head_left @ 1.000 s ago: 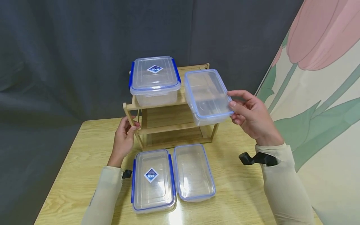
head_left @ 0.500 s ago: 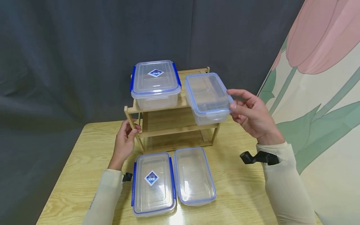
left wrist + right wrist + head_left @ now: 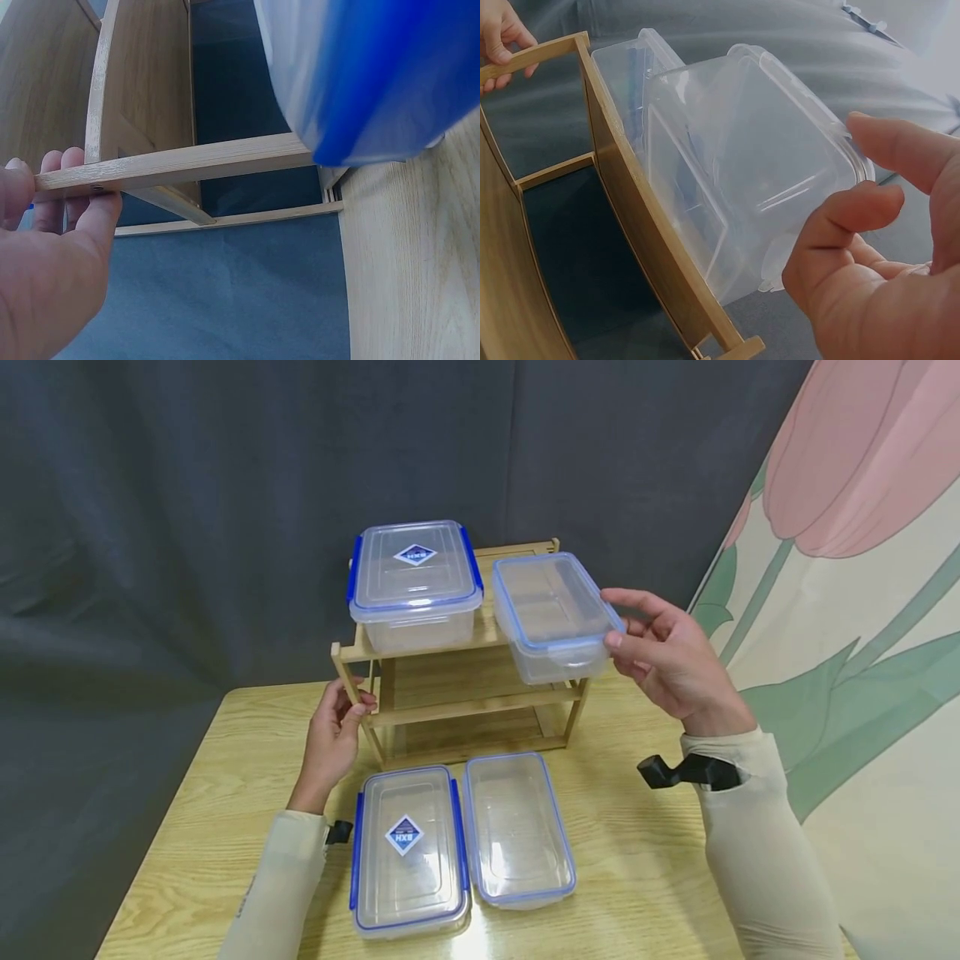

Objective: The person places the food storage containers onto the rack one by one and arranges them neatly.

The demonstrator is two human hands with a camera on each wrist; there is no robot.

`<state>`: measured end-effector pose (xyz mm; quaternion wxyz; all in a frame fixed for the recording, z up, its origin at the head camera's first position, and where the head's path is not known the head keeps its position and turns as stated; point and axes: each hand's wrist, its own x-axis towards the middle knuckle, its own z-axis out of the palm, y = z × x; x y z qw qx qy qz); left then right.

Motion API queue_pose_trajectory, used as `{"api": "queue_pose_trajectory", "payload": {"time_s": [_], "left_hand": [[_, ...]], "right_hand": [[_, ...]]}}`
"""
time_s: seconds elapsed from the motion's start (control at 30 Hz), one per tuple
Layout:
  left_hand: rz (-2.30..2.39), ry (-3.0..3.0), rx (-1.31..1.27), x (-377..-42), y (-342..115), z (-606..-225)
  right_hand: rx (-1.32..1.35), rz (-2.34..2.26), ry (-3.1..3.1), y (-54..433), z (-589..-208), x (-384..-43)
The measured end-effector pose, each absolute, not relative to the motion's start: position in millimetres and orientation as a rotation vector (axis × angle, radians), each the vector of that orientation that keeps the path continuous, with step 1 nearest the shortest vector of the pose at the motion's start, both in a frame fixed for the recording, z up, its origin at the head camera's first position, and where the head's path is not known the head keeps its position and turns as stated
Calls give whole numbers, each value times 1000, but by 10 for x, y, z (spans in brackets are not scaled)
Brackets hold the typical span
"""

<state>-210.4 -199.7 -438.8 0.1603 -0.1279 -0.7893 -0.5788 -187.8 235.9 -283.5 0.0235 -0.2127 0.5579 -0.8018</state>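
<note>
At the right end of the wooden rack's top shelf, a clear lidless food container (image 3: 555,602) is tilted, its near end overhanging the shelf's front edge. My right hand (image 3: 671,664) pinches its light-blue rim at the near right corner, thumb in front. In the right wrist view, the container's underside (image 3: 765,142) appears above the shelf edge. My left hand (image 3: 333,731) grips the left front post of the rack (image 3: 472,707); the left wrist view shows the fingers around that post (image 3: 210,161). A lidded container (image 3: 416,585) with blue latches stands on the top shelf's left side.
On the table (image 3: 630,852) before the rack lie a flat lidded container (image 3: 408,877) with blue latches and a lidless one (image 3: 517,827) beside it. A dark curtain (image 3: 225,527) hangs behind. A tulip-patterned surface (image 3: 862,693) rises at the right.
The right hand has shifted the held container slightly back and left over the top shelf, its near end rising. My left hand keeps its grip on the post. The head view has tilted slightly.
</note>
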Motion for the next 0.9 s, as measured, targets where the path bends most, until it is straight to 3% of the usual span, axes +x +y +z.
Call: {"api": "queue_pose_trajectory", "payload": {"time_s": [0.9], "left_hand": [[-1675,-2247,-358,-2099,-1987,-4351]], "right_hand": [[-602,-2508,1610,2338,-2819,-2159]]}}
